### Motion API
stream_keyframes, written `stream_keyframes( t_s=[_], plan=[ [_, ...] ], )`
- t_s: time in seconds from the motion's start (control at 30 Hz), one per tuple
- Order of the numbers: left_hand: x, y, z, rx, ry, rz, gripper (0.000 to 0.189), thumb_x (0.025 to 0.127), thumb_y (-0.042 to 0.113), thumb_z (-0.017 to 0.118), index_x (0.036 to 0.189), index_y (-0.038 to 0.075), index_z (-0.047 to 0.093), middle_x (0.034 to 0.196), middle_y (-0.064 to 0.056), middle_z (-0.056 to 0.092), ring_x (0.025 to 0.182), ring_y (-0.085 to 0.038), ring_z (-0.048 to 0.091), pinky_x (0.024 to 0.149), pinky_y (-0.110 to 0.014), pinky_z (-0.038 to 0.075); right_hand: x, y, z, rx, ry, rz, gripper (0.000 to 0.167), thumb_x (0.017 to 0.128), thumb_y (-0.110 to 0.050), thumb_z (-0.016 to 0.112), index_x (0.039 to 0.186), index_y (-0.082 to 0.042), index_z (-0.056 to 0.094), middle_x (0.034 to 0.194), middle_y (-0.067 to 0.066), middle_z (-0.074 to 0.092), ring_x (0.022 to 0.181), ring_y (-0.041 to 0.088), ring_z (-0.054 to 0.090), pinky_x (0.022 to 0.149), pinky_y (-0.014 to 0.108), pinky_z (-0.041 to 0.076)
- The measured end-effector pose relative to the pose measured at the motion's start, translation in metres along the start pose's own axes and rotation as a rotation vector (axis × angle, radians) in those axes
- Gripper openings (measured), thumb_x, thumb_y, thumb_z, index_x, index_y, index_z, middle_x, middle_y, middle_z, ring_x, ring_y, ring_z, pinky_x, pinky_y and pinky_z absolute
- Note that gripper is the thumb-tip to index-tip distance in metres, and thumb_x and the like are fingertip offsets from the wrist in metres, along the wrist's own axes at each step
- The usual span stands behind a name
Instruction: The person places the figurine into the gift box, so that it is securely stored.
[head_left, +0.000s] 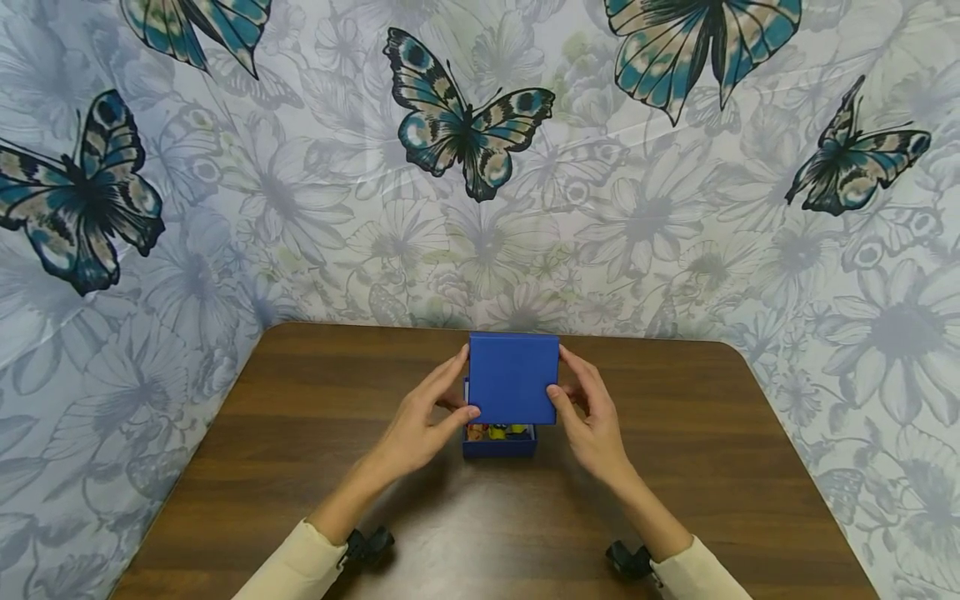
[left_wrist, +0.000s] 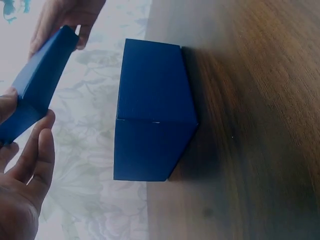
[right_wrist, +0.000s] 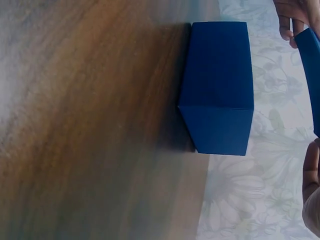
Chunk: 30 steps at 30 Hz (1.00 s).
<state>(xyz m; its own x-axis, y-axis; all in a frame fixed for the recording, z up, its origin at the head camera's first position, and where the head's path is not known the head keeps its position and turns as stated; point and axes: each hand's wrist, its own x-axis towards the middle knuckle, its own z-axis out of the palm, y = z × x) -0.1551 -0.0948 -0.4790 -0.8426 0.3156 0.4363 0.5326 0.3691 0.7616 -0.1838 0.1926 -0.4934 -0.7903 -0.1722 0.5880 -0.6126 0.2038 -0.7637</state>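
Both hands hold a square blue box lid above an uncovered blue box. The left hand grips the lid's left side, thumb on the top face and fingers along the edge. On the opposite side the right hand pinches the lid the same way. Red, orange and yellow pieces show inside the box at its near edge; the lid hides the rest. In the left wrist view the lid is tilted and clearly apart from the box. The right wrist view shows the box standing on the table.
The brown wooden table has rounded far corners. Behind it hangs a pale floral cloth with large butterflies. Black straps with small devices sit on both wrists, at the cuffs of cream sleeves.
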Motion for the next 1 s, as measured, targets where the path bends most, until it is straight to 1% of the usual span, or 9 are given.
stream_keyframes(
  t_s=[0.17,0.27,0.37,0.43,0.5,0.67,0.73,0.9,1.0],
  plan=[
    [-0.001,-0.003,0.001,-0.018,0.006,0.038,0.084,0.101,0.013,0.076,0.172,0.02,0.031,0.179,-0.003,0.032,0.09,-0.006,0.074,0.09,-0.033,0.063,-0.003,0.001,0.003,0.003,0.03,-0.003,0.067,0.098,0.013,0.067,0.16,-0.006,0.051,0.159,0.016,0.055,0.094,0.005,0.066,0.087,0.014,0.054],
    [-0.001,-0.005,0.002,-0.024,0.019,0.051,0.084,0.101,0.011,0.076,0.171,0.019,0.032,0.179,-0.004,0.03,0.088,-0.007,0.075,0.089,-0.031,0.063,-0.002,0.0,0.004,0.008,0.035,-0.005,0.068,0.097,0.014,0.068,0.16,-0.004,0.05,0.159,0.018,0.055,0.091,0.007,0.064,0.086,0.013,0.053],
    [-0.001,-0.006,0.002,-0.028,0.038,0.066,0.083,0.1,0.009,0.076,0.171,0.017,0.033,0.179,-0.007,0.031,0.087,-0.007,0.075,0.087,-0.03,0.062,0.0,-0.002,0.003,-0.006,0.02,0.003,0.068,0.098,0.012,0.067,0.161,-0.006,0.049,0.16,0.016,0.055,0.088,0.008,0.063,0.083,0.015,0.053],
    [0.0,-0.006,0.001,-0.035,0.042,0.063,0.083,0.1,0.008,0.076,0.17,0.017,0.034,0.179,-0.006,0.031,0.088,-0.007,0.075,0.087,-0.029,0.063,0.001,-0.002,0.001,-0.011,-0.007,0.017,0.07,0.099,0.009,0.068,0.163,-0.01,0.047,0.16,0.013,0.055,0.086,0.009,0.063,0.082,0.017,0.054],
    [0.0,-0.006,0.001,-0.048,0.037,0.054,0.085,0.098,0.009,0.078,0.171,0.017,0.033,0.179,-0.006,0.031,0.089,-0.008,0.075,0.086,-0.032,0.064,0.001,-0.003,-0.002,-0.011,-0.049,0.029,0.077,0.097,0.007,0.073,0.166,-0.012,0.043,0.158,0.012,0.055,0.087,0.01,0.064,0.082,0.02,0.056],
    [0.0,-0.004,-0.002,-0.044,-0.015,-0.002,0.107,0.088,0.016,0.09,0.173,0.022,0.026,0.18,-0.002,0.026,0.087,-0.016,0.074,0.085,-0.039,0.064,0.001,-0.002,-0.008,-0.018,-0.217,0.078,0.114,0.083,-0.002,0.092,0.173,-0.019,0.025,0.168,0.009,0.04,0.093,0.011,0.065,0.088,0.03,0.061],
    [0.0,-0.003,-0.002,-0.03,-0.035,-0.021,0.113,0.086,0.017,0.093,0.174,0.023,0.022,0.181,-0.001,0.024,0.086,-0.019,0.073,0.084,-0.04,0.064,0.001,-0.001,-0.009,-0.036,-0.263,0.092,0.122,0.08,-0.006,0.095,0.174,-0.022,0.02,0.173,0.007,0.033,0.095,0.011,0.063,0.088,0.031,0.061],
    [0.0,-0.004,-0.001,-0.01,-0.037,-0.029,0.113,0.085,0.008,0.092,0.174,0.021,0.023,0.18,-0.004,0.025,0.083,-0.014,0.07,0.082,-0.038,0.064,0.003,0.002,-0.009,-0.084,-0.282,0.073,0.122,0.079,-0.01,0.097,0.174,-0.02,0.021,0.173,0.009,0.033,0.093,0.01,0.062,0.084,0.037,0.062],
    [0.0,-0.004,-0.001,0.002,-0.031,-0.043,0.113,0.085,0.007,0.092,0.174,0.022,0.023,0.179,-0.003,0.028,0.092,-0.013,0.072,0.086,-0.038,0.063,0.004,0.003,-0.01,-0.104,-0.291,0.07,0.121,0.079,-0.013,0.098,0.174,-0.02,0.022,0.172,0.009,0.036,0.093,0.011,0.063,0.085,0.042,0.063]
  ],
)
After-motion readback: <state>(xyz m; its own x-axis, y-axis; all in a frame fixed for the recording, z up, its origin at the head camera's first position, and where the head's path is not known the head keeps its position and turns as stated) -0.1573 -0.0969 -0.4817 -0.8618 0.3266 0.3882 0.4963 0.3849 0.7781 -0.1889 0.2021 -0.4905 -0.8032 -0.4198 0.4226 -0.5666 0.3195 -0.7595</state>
